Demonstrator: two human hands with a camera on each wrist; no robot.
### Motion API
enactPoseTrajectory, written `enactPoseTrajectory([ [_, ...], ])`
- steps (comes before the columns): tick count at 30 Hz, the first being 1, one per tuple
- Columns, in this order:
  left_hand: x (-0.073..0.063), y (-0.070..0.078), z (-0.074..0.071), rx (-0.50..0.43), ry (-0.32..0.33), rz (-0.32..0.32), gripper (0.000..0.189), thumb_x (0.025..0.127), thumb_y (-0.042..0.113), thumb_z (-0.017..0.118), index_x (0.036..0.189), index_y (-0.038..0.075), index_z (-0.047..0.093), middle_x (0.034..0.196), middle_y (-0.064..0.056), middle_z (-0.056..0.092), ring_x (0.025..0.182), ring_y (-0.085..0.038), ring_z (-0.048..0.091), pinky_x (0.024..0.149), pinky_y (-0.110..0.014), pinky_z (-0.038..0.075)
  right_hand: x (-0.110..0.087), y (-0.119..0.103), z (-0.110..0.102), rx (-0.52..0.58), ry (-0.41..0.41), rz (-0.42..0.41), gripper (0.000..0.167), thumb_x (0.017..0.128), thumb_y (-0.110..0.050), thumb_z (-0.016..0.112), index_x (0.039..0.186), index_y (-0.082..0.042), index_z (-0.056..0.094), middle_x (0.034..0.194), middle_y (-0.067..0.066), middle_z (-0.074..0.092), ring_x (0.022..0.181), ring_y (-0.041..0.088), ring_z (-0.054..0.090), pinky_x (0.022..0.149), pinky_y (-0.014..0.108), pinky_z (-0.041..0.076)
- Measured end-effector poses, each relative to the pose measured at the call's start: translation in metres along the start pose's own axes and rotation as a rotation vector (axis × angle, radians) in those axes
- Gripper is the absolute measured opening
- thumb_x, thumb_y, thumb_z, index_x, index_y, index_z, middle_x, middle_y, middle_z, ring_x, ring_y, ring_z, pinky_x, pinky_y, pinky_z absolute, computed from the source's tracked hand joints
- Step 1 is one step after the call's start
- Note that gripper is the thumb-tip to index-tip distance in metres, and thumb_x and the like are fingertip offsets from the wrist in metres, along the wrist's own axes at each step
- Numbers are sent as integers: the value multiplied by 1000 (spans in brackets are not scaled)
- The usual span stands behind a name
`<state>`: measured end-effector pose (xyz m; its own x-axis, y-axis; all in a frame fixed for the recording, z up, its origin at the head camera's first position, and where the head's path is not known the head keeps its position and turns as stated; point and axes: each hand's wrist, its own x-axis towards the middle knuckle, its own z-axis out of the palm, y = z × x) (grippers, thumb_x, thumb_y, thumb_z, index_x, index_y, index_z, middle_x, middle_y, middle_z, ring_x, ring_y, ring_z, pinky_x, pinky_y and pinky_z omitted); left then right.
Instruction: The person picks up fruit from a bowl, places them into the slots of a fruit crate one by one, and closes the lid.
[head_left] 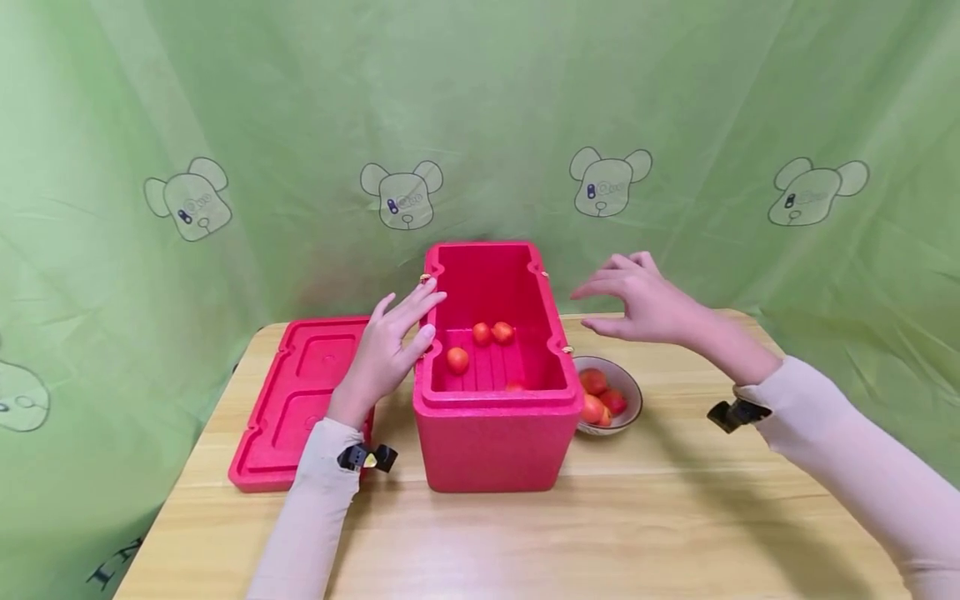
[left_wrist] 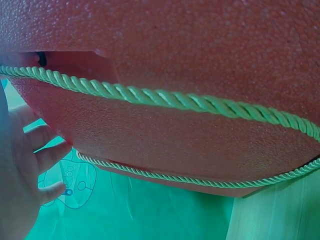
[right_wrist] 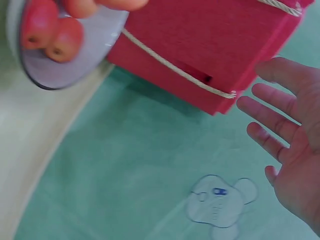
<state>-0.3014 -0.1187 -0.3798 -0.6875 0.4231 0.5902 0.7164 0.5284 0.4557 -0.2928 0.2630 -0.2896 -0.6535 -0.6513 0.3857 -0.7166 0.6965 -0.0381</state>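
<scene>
A deep red foam box (head_left: 495, 450) stands uncovered mid-table, with several round orange-red fruits (head_left: 457, 360) on its floor. My left hand (head_left: 381, 350) rests on the box's left rim, fingers spread and fairly straight. In the left wrist view the twisted cord (left_wrist: 190, 102) runs along the box's side, with the left fingers near its edge. To the right of the box, my right hand (head_left: 641, 302) is in the air above the table, fingers loosely bent and holding nothing. Below it, against the box's right side, sits a bowl (head_left: 632, 387) with several similar fruits (right_wrist: 65, 40).
The red lid (head_left: 258, 454) lies flat left of the box, partly behind the left forearm. A green curtain (head_left: 495, 92) with bear-head drawings hangs behind the wooden table (head_left: 525, 542). Both wrists wear small black devices (head_left: 738, 412).
</scene>
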Motion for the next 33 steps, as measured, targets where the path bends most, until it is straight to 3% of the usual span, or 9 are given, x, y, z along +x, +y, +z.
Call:
enactPoseTrajectory([
  [11, -4, 1, 0, -14, 6, -6, 56, 100, 41, 48, 153, 22, 49, 163, 1, 41, 152, -18, 38, 125, -61, 19, -33, 4, 42, 194, -89, 47, 31, 77, -17, 87, 106, -13, 79, 102, -5, 78, 98, 15, 57, 83, 40, 26],
  [18, -2, 0, 1, -22, 9, -3, 57, 100, 42, 48, 153, 22, 48, 163, 2, 40, 152, -18, 37, 125, -61, 19, -47, 3, 61, 275, -178, 98, 46, 67, -33, 95, 108, -17, 78, 102, -7, 77, 97, 19, 59, 83, 39, 26],
  [24, -1, -1, 1, -27, 8, -4, 57, 99, 42, 48, 153, 21, 49, 164, 1, 40, 152, -18, 37, 124, -61, 19, -51, -3, 64, 175, -264, 66, 61, 60, -44, 97, 111, -16, 78, 105, -2, 76, 97, 18, 57, 80, 36, 26],
  [28, 0, -1, 0, -22, 18, -1, 57, 99, 42, 49, 153, 24, 49, 163, 0, 40, 152, -18, 37, 124, -61, 20, -50, -3, 61, 110, -258, 50, 56, 62, -33, 97, 111, -14, 77, 105, 0, 76, 98, 18, 58, 82, 39, 30],
  [33, -1, -1, 1, -24, 3, -6, 57, 100, 43, 49, 153, 24, 48, 164, 1, 40, 152, -18, 37, 125, -61, 20, -55, 1, 64, 141, -258, 89, 46, 65, -22, 95, 108, -14, 78, 104, -2, 77, 97, 16, 58, 85, 40, 30],
])
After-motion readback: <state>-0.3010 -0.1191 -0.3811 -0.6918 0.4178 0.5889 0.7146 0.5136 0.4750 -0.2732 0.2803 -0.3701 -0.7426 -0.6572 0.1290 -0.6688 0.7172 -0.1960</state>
